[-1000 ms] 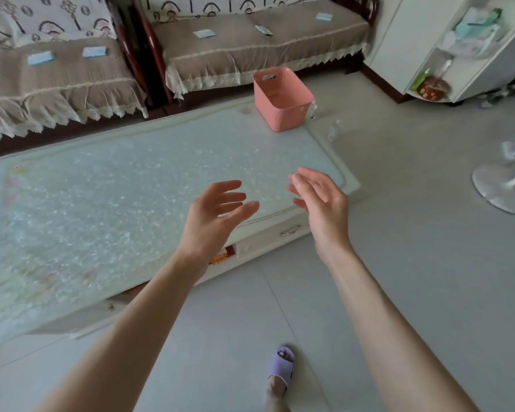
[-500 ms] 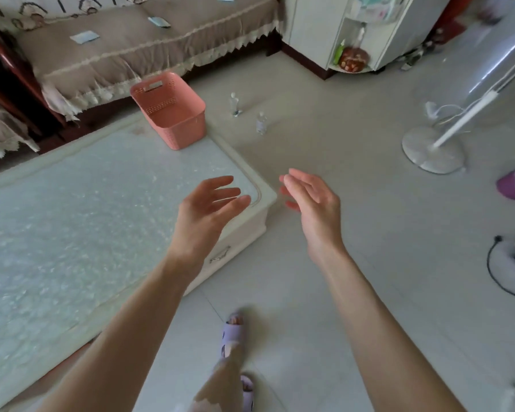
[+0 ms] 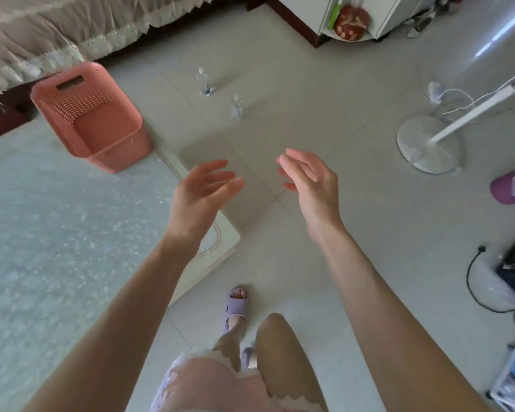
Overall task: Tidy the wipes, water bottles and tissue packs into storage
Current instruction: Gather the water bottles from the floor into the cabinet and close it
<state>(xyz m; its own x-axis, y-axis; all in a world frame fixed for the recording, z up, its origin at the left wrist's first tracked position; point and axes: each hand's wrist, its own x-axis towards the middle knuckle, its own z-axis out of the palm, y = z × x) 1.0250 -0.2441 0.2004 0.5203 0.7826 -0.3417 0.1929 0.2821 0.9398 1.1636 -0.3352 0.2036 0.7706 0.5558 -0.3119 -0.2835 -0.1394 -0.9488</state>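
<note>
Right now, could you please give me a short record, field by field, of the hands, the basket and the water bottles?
left hand: fingers relaxed, holds nothing, over the table corner
right hand: fingers relaxed, holds nothing, over the floor
pink basket: upright on the table's far corner, nothing visible inside
farther bottle: upright on the floor, right of the basket
nearer bottle: upright on the floor, apart from the other
fan base: on the floor, to the right
</note>
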